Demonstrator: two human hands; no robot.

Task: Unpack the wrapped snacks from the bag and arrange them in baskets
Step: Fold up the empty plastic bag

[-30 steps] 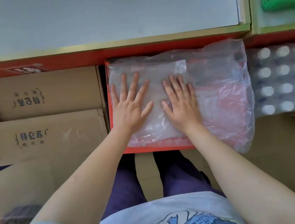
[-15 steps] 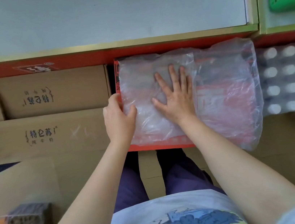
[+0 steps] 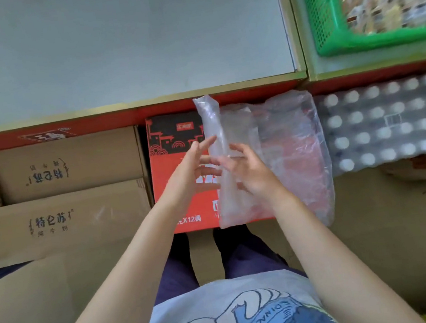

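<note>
Bright, even light; green basket blurred, edges bowed.

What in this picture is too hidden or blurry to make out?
- Green basket, head view: contents blurred, its right side cut off by the frame edge.
- Red box: print partly covered by the clear plastic bag and both hands.
- Left hand, right hand: whether either actually pinches the bag's folded edge is unclear.

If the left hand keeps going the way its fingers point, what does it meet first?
Probably the folded plastic bag: the left hand points up and right, fingertips almost at the bag's raised edge. Depth is unclear.
</note>
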